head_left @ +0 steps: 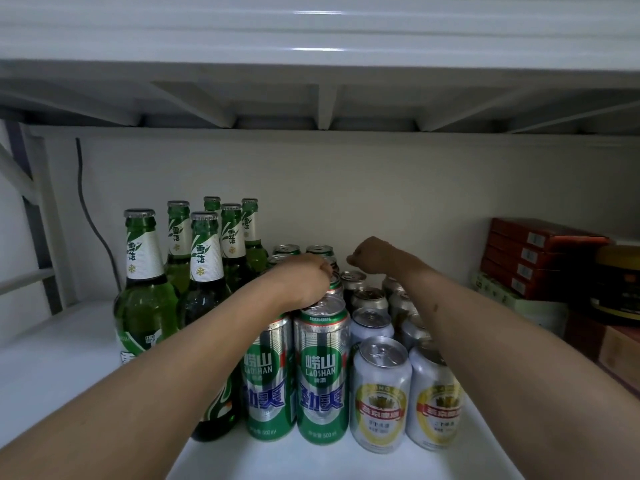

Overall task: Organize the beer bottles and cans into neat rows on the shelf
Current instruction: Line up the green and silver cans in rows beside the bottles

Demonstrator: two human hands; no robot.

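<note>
Both hands are reaching over the can rows on the shelf. The left hand is gripping a green can mid-row; the right hand is hovering clenched, holding nothing. Next move, likely: nudging that can into line beside the bottles.

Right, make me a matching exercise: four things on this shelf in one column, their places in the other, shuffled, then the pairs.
Things:
1. green bottles
2. green cans
3. silver cans
4. red boxes

Places:
A. far right, stacked
B. far left of the drinks
C. right of the green cans
D. between bottles and silver cans

Pairs: 1-B, 2-D, 3-C, 4-A
</note>
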